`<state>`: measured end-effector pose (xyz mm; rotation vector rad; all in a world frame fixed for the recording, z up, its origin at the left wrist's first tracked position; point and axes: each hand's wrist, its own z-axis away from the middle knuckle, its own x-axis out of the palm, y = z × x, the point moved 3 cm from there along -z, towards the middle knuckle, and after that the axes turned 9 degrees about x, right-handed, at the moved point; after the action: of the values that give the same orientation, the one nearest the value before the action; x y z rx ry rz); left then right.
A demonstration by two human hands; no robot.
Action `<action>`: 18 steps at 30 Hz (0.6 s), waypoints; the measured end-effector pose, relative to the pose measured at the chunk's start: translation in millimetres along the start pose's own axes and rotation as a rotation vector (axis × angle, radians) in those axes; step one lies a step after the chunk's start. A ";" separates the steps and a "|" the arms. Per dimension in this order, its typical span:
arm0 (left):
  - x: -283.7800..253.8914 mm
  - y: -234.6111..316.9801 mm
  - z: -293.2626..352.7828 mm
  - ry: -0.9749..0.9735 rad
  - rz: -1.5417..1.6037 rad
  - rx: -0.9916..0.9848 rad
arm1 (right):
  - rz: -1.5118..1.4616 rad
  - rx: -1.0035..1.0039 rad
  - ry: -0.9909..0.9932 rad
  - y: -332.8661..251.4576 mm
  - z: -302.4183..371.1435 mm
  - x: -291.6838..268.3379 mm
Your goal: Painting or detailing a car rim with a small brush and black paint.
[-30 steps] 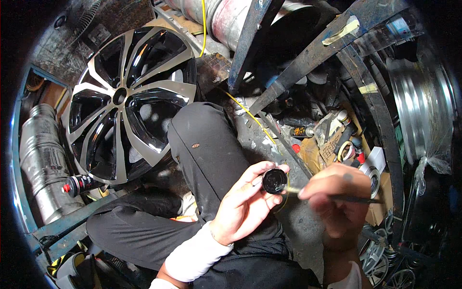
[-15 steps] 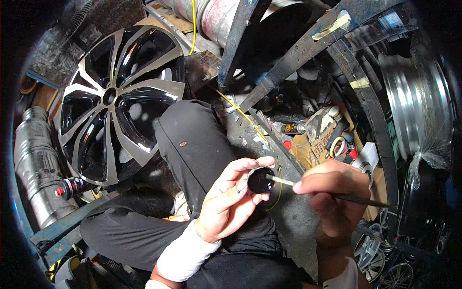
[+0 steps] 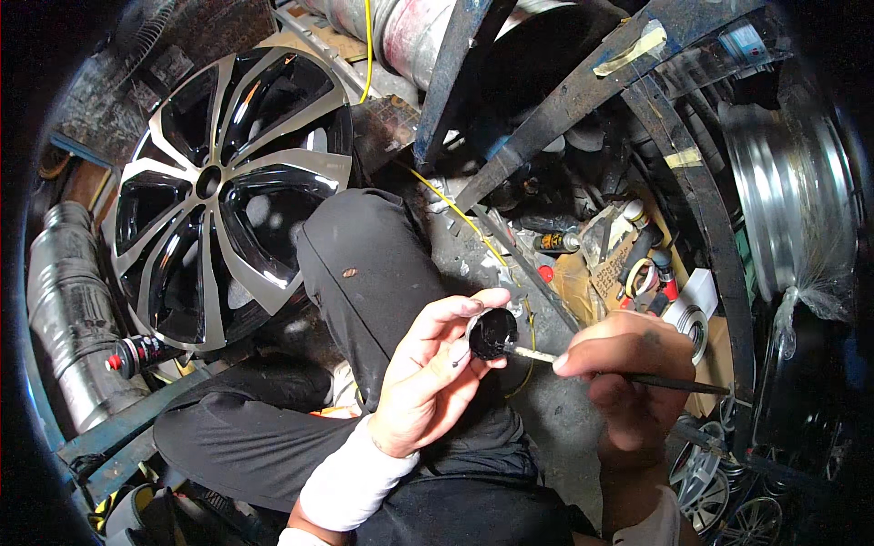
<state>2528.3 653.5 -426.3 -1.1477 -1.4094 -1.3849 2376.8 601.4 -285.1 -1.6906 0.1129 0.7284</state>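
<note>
Above my lap, my left hand point(image 3: 428, 369) grips a small round cup of black paint point(image 3: 492, 335), its mouth tilted toward me. A thin paintbrush point(image 3: 669, 382) is pinched in my right hand point(image 3: 628, 369), its dark handle pointing right. The brush's pale ferrule reaches to the cup's right rim, with the tip at or just inside the opening; the bristles are hard to make out. Left of my knee stands a large alloy wheel point(image 3: 209, 182) with bright machined spoke faces and glossy black recesses. Neither hand touches it.
Blue metal beams point(image 3: 546, 114) cross the upper right. Under them lie spray cans point(image 3: 557, 242), a tape roll point(image 3: 640, 278) and cardboard. A plastic-wrapped rim point(image 3: 774, 200) stands at right, a silver cylinder point(image 3: 77, 309) at far left. A yellow cord point(image 3: 455, 211) runs across the floor.
The brush tip has shifted slightly down and out toward the cup's right rim, and my right hand has tilted a little. The cup has turned slightly in my left hand.
</note>
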 end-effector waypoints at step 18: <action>-4.4 -5.9 2.5 0.056 0.053 -0.062 | -0.087 0.053 0.092 5.3 1.6 5.2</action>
<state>2523.7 655.9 -432.1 -1.1696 -1.2957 -1.4210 2377.9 603.1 -292.5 -1.6682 0.1212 0.5779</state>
